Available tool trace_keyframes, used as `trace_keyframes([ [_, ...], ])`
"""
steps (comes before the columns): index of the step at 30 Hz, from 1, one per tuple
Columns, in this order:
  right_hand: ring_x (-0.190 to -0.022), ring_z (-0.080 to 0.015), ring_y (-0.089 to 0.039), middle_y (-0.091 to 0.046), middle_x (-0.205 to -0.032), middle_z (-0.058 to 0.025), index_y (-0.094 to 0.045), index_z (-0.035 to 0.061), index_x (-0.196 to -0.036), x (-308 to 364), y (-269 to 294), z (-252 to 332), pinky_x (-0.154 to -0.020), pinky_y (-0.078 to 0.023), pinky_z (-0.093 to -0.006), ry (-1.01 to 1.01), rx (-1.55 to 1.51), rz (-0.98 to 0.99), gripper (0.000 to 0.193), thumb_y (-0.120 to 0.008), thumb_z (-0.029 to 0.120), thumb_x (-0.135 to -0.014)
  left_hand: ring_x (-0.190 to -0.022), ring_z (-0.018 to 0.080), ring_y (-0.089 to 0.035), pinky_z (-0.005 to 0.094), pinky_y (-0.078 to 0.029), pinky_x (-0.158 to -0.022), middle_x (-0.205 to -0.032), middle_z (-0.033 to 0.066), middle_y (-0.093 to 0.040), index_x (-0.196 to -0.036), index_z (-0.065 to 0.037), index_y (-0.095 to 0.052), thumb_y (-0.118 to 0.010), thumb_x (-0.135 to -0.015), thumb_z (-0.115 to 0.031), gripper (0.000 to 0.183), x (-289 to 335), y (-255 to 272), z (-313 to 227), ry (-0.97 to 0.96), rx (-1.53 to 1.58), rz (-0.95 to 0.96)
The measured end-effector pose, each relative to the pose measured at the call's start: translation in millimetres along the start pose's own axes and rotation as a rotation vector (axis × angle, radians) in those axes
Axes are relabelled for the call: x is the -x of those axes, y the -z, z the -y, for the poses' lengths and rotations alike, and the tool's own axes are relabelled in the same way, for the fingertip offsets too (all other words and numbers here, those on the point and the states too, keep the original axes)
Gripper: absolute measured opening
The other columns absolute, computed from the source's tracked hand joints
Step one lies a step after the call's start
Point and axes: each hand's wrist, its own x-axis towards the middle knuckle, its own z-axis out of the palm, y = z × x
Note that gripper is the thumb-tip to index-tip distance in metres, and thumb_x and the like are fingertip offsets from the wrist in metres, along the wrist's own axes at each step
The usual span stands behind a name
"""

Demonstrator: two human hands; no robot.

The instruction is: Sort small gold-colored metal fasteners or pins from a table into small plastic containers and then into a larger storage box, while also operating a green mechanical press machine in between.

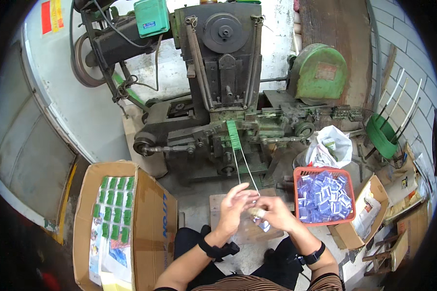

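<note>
red basket [298,170] of blue-clear packets [324,196], green strip [233,135], brown cardboard box [148,213], green reel [379,136]

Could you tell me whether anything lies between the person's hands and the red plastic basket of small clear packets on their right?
Nothing visible does. The left hand and right hand meet over a small clear packet, and the red plastic basket sits just right of the right hand, its open top unobstructed.

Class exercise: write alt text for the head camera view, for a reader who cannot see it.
Seen from above, a person's left hand and right hand meet over a small clear packet before a grimy metal machine feeding a strip of green pieces. A red basket of clear packets sits right, an open cardboard box of green items left.
</note>
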Motion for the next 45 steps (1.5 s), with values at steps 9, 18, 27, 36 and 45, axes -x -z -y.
trace_keyframes([
  [9,-0.094,-0.0412,-0.058,-0.05,-0.121,-0.0256,-0.037,0.0183,-0.132,-199,49,-34,-0.079,-0.049,-0.0453,0.0,0.92,-0.163,0.065,-0.051,-0.004,-0.072,-0.086,0.0348,-0.064,0.0404,-0.054,-0.072,-0.099,0.0208,-0.06,-0.103,0.003,-0.05,-0.045,-0.094,-0.018,0.024,43,99,38,0.179,0.155,-0.356],
  [18,-0.097,-0.0357,-0.06,-0.054,-0.119,-0.0244,-0.049,0.0164,-0.125,-261,44,-69,-0.082,-0.049,-0.0414,-0.091,0.957,-0.21,0.056,-0.057,0.002,-0.072,-0.077,0.0395,-0.062,0.0492,-0.051,-0.072,-0.083,0.0163,-0.055,-0.108,0.0,-0.046,-0.026,-0.092,-0.046,0.052,75,112,59,0.649,0.229,-0.451],
  [27,-0.088,-0.0302,-0.063,-0.065,-0.092,-0.0182,-0.067,-0.0007,-0.092,-155,58,-62,-0.079,-0.049,-0.0352,0.064,0.356,-0.369,0.025,-0.052,-0.006,-0.073,-0.092,0.0283,-0.059,0.0412,-0.05,-0.074,-0.102,0.0118,-0.055,-0.128,-0.003,-0.038,-0.027,-0.095,-0.051,0.06,67,71,80,0.588,0.288,-0.123],
  [36,-0.096,-0.0297,-0.06,-0.059,-0.108,-0.0166,-0.061,0.0003,-0.109,-132,30,-82,-0.085,-0.047,-0.0348,0.075,0.298,-0.254,0.031,-0.053,-0.004,-0.078,-0.1,0.0299,-0.057,0.0423,-0.048,-0.08,-0.11,0.0122,-0.052,-0.129,-0.003,-0.036,-0.023,-0.095,-0.053,0.061,68,26,97,0.641,0.274,-0.103],
  [45,-0.089,-0.036,-0.06,-0.062,-0.094,-0.0184,-0.066,0.0049,-0.09,-134,25,-85,-0.081,-0.048,-0.0412,-0.046,0.555,-0.097,0.026,-0.05,-0.002,-0.071,-0.102,0.0307,-0.056,0.0419,-0.048,-0.082,-0.109,0.0126,-0.052,-0.124,-0.003,-0.038,-0.024,-0.095,-0.052,0.059,77,12,102,0.63,0.308,-0.132],
])
